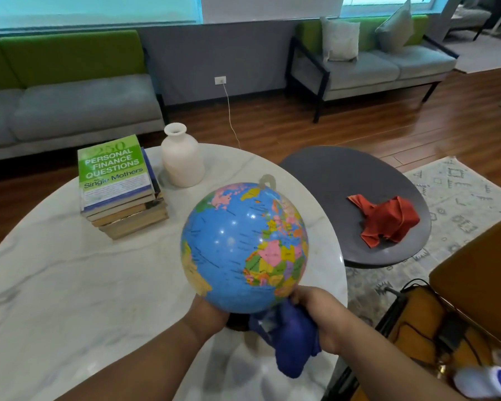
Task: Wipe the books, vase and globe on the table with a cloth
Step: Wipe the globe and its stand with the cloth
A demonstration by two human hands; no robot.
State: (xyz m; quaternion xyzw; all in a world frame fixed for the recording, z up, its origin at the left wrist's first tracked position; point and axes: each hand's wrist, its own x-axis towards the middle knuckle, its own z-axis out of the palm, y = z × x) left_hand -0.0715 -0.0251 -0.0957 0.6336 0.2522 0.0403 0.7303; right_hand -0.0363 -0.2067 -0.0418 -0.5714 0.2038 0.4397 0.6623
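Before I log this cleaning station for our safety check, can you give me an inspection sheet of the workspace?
Surface: white marble table, bare in front.
Job's things: globe near the front edge; stack of books and white vase standing at the back; blue cloth under the globe.
Clutter: red cloth crumpled on the dark side table.
Grips: left grip holds the globe from below; right grip holds the blue cloth.
Cables: white cord hangs from a wall socket; black cables beside the orange seat.
Surroundings: grey-green sofas, wooden floor, patterned rug.
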